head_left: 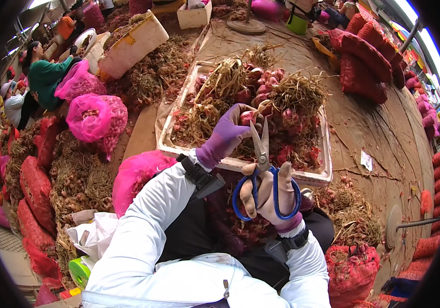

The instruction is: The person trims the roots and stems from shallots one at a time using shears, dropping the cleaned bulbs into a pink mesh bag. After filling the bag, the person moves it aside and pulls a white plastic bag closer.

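Note:
My left hand (225, 134), in a purple glove, pinches a reddish shallot bulb (248, 117) over a white foam tray (303, 177). Blue-handled scissors (263, 163) are in my right hand (269, 197), whose glove has a pale palm and purple cuff. Fingers and thumb pass through the scissor loops. The blades stand apart and point away from me, their tips close beside the bulb. Bunches of shallots with dry, straw-coloured stalks (301, 94) fill the tray.
A pink mesh bag (137, 177) stands left of my arm, a red mesh sack (352, 272) at my right. Trimmed stalks (351, 215) lie right of the tray. Red sacks (361, 72) are stacked far right. A person in green (45, 82) sits far left.

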The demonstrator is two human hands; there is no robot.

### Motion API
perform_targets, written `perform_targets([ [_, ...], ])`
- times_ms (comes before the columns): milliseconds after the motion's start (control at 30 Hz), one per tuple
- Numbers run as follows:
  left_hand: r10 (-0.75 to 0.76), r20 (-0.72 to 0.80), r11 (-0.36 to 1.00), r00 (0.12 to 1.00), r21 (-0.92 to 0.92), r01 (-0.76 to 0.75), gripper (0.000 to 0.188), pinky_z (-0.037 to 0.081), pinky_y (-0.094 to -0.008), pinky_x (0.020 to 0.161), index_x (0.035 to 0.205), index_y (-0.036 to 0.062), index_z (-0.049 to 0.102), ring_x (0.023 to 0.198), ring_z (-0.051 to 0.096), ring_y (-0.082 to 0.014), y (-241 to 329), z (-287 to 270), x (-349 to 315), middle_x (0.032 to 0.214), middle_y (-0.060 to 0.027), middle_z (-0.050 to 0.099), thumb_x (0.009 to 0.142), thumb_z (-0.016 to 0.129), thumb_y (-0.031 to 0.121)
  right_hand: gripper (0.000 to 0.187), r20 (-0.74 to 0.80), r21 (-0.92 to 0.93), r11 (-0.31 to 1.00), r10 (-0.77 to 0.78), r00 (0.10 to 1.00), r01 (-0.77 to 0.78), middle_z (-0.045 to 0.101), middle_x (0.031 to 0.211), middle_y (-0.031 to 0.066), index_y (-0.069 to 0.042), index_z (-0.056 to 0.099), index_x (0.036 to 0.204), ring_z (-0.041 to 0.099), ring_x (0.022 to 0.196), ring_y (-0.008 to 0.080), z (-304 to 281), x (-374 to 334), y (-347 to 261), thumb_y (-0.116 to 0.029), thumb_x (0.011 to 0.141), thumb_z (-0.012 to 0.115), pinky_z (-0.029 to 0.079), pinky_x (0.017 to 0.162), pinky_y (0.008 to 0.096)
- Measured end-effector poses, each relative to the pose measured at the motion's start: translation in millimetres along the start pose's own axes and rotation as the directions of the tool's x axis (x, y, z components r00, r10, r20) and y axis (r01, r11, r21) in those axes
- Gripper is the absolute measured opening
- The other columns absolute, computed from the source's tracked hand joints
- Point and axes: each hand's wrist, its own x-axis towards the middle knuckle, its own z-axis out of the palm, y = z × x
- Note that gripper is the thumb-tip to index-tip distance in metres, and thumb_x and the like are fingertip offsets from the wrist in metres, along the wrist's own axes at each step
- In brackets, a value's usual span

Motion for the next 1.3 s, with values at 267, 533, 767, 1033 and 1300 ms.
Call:
perform_targets([
  [267, 0.030, 0.034, 0.996, 0.999, 0.079, -0.033, 0.044, 0.047, -0.0228, 0.084, 0.115, 0.0024, 0.051, 0.091, 0.054, -0.0060, -5, -4, 2, 0.100, 0.0009, 0.056, 0.075, 0.065, -0.008, 0.096, -0.031, 0.107, 0.993, -0.040, 0.999, 0.043, 0.064, 0.084, 0.0197, 0.002, 0.042, 0.125, 0.063, 0.058, 0.0254, 5, 0, -7, -0.082, 0.079, 0.034, 0.050, 0.045, 0.0347],
  [533, -0.165, 0.061, 0.986, 0.984, 0.024, 0.164, 0.047, 0.051, -0.0249, 0.078, 0.114, 0.0011, 0.052, 0.088, 0.060, -0.0096, 2, 1, -2, 0.100, -0.0027, 0.060, 0.071, 0.069, -0.005, 0.089, -0.195, -0.064, 0.989, -0.143, 0.970, 0.133, 0.063, 0.076, 0.0140, 0.003, 0.046, 0.119, 0.059, 0.051, 0.0212, 8, -2, -11, -0.078, 0.084, 0.031, 0.045, 0.041, 0.0307],
  [767, -0.463, 0.170, 0.885, 0.870, 0.142, 0.443, 0.043, 0.052, -0.0242, 0.060, 0.111, -0.0006, 0.053, 0.070, 0.063, -0.0119, 13, 13, -11, 0.089, -0.0080, 0.066, 0.069, 0.064, -0.002, 0.033, -0.267, -0.821, 0.520, -0.716, 0.645, 0.237, 0.064, 0.086, 0.0080, -0.004, 0.050, 0.115, 0.064, 0.072, 0.0144, -23, 6, -45, -0.015, 0.088, 0.066, 0.050, 0.062, 0.0236],
  [1033, -0.497, 0.335, 0.863, 0.800, 0.102, 0.494, 0.045, 0.050, -0.0218, 0.057, 0.114, 0.0000, 0.055, 0.074, 0.061, -0.0100, 3, 16, -13, 0.090, -0.0032, 0.062, 0.069, 0.059, -0.002, 0.034, 0.171, -0.985, -0.078, -0.617, 0.768, 0.156, 0.061, 0.086, 0.0088, -0.005, 0.058, 0.108, 0.063, 0.075, 0.0183, -11, 18, -53, 0.002, 0.076, 0.066, 0.049, 0.069, 0.0280],
  [1300, -0.503, 0.388, 0.862, 0.772, 0.167, 0.478, 0.067, 0.038, -0.0164, 0.043, 0.126, 0.0035, 0.052, 0.063, 0.052, -0.0046, 15, 23, -13, 0.089, -0.0027, 0.059, 0.059, 0.051, -0.002, 0.028, 0.048, -0.997, 0.010, -0.678, 0.734, 0.074, 0.068, 0.084, 0.0064, -0.003, 0.058, 0.108, 0.067, 0.077, 0.0114, -15, 19, -46, -0.001, 0.081, 0.066, 0.052, 0.070, 0.0251],
])
